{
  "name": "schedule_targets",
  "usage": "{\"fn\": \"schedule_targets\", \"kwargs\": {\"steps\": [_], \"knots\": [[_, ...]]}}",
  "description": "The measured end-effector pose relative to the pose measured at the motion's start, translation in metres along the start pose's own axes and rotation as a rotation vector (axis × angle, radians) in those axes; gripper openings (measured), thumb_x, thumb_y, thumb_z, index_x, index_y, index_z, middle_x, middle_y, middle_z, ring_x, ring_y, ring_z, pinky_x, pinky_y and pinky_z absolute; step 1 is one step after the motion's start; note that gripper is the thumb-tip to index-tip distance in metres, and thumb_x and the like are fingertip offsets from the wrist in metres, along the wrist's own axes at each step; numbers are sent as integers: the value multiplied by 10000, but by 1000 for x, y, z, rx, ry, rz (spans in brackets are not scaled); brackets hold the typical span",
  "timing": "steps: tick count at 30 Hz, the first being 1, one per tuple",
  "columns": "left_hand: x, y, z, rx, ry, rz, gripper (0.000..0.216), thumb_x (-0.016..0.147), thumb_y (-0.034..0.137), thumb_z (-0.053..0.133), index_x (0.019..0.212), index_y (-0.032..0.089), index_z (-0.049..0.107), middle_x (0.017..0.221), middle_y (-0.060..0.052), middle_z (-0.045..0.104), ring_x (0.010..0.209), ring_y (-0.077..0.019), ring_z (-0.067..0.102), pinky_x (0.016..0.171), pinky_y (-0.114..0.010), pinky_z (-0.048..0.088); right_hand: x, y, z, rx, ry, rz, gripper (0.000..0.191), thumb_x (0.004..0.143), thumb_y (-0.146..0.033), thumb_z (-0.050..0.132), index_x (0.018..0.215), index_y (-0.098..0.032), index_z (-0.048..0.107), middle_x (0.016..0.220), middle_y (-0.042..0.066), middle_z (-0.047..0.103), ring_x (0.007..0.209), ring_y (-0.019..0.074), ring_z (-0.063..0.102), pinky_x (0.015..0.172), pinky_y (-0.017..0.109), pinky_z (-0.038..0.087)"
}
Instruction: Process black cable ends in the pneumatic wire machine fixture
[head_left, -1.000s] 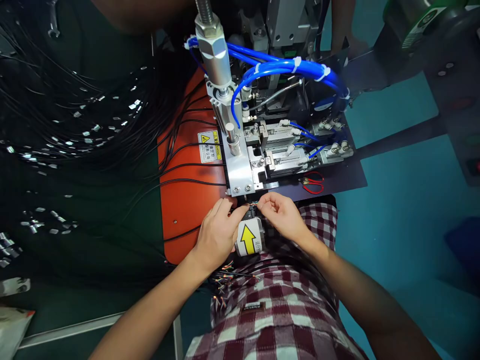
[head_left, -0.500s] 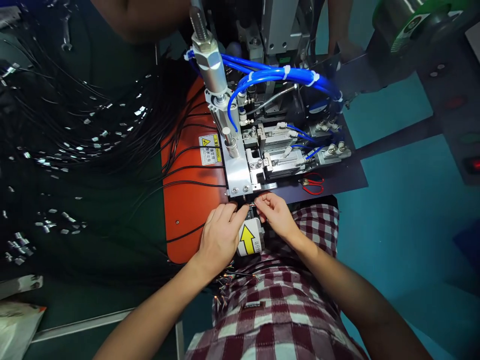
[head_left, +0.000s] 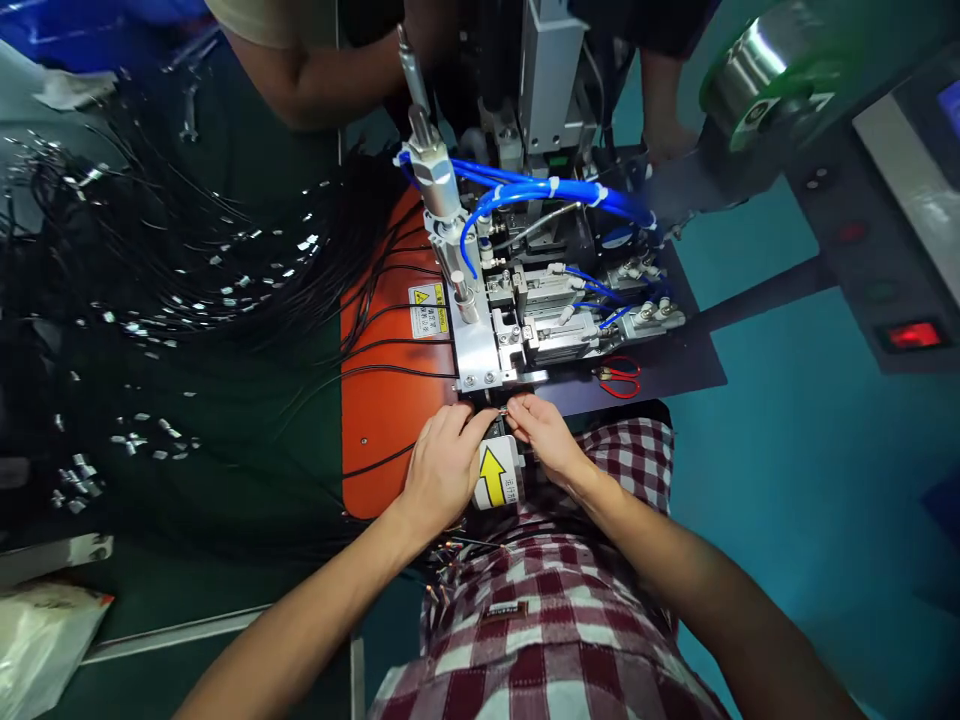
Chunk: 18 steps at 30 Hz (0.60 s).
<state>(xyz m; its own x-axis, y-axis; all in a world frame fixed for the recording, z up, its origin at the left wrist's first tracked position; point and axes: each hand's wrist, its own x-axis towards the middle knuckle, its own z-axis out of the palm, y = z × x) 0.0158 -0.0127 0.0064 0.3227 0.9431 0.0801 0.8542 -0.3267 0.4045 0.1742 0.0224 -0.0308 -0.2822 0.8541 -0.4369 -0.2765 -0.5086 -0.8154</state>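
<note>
Pinched between thumb and forefinger of left hand [head_left: 442, 462] and right hand [head_left: 546, 436]: wire end [head_left: 504, 410], right at front edge of metal block [head_left: 480, 358]. Just below fingertips, yellow arrow label [head_left: 495, 477]. Left of left hand, orange pad [head_left: 379, 410]. Beyond right hand, red-handled snips [head_left: 619, 380]. Farther up, blue hoses [head_left: 540, 188].

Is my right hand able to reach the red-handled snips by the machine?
Probably yes: the red-handled snips lie uncovered on the dark plate just beside the right hand, nothing between, though its fingers are pinched shut.
</note>
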Motion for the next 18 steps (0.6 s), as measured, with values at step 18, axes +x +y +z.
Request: {"fn": "schedule_targets", "kwargs": {"steps": [18], "knots": [[-53,-10,-6,34,89,-210,440,953,175,350,1378,195,463,1333,-129,460,1244,-274,415,1038,-460,421,5,3,-6,-91,30,-82,423,720,-571,676,706,-175,530,588,-57,463,487,69,364,486,235,284]]}}
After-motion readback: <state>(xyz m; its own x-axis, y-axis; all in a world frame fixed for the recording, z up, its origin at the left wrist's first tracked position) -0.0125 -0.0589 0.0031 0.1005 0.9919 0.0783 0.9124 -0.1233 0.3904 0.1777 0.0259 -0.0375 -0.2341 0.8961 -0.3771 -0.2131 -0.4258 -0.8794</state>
